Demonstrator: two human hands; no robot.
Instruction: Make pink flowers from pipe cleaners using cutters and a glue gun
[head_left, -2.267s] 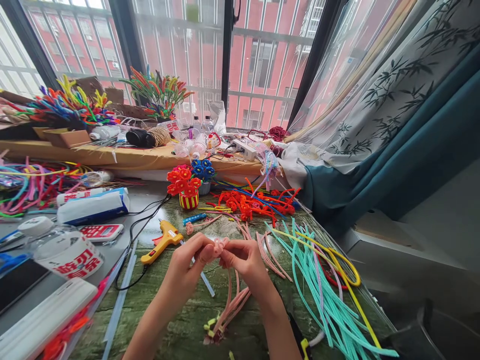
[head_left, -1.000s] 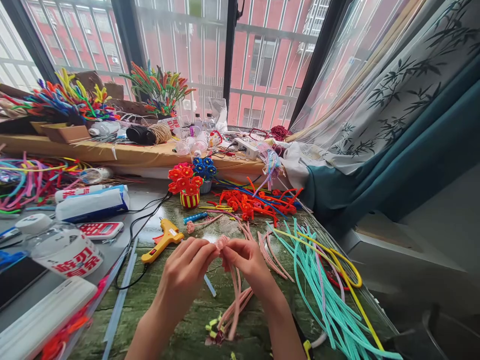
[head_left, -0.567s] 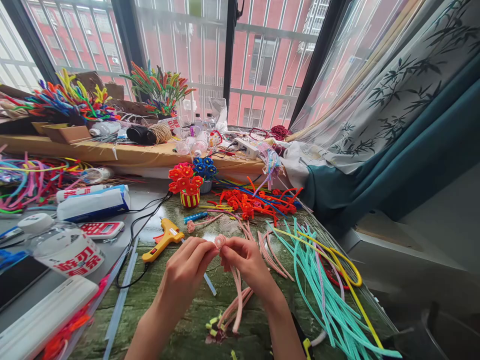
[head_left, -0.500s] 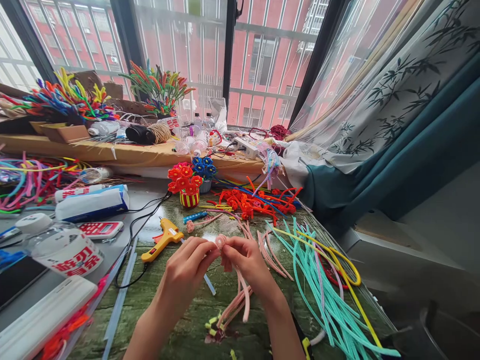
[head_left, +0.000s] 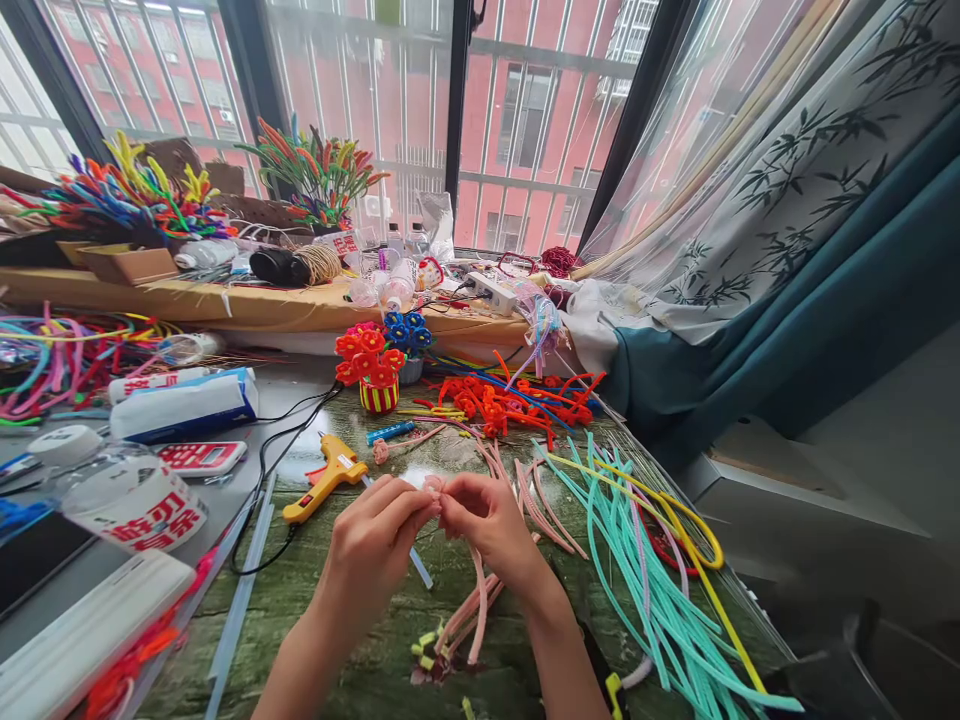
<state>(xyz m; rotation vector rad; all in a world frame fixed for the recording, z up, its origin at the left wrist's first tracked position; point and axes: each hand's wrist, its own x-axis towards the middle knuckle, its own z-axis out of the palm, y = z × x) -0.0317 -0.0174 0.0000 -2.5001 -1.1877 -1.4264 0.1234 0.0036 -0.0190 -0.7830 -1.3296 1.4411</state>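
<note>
Between the fingertips of both hands is a small pink pipe cleaner flower [head_left: 433, 485], partly covered by the fingers. My left hand [head_left: 379, 535] pinches it from the left; my right hand [head_left: 487, 525] pinches it from the right, and a pink stem [head_left: 480, 605] hangs below. Under the hands lie pink stems with yellow tips [head_left: 427, 645]. Beyond them rests another pink flower [head_left: 381, 452] on its stem, and loose pink pipe cleaners [head_left: 540, 510] lie just right of my right hand.
A yellow glue gun [head_left: 326, 480] lies left of my hands, its black cord trailing. Turquoise pipe cleaners [head_left: 630, 570] spread at the right. Red flowers [head_left: 370, 355] stand in a striped pot [head_left: 379, 398] at the back. A plastic bottle [head_left: 120, 490] and a white case [head_left: 90, 630] are at the left.
The pink flower has turned and moved slightly left between my fingers, now more covered. Its hanging stem has swung a little left. Both hands remain close together.
</note>
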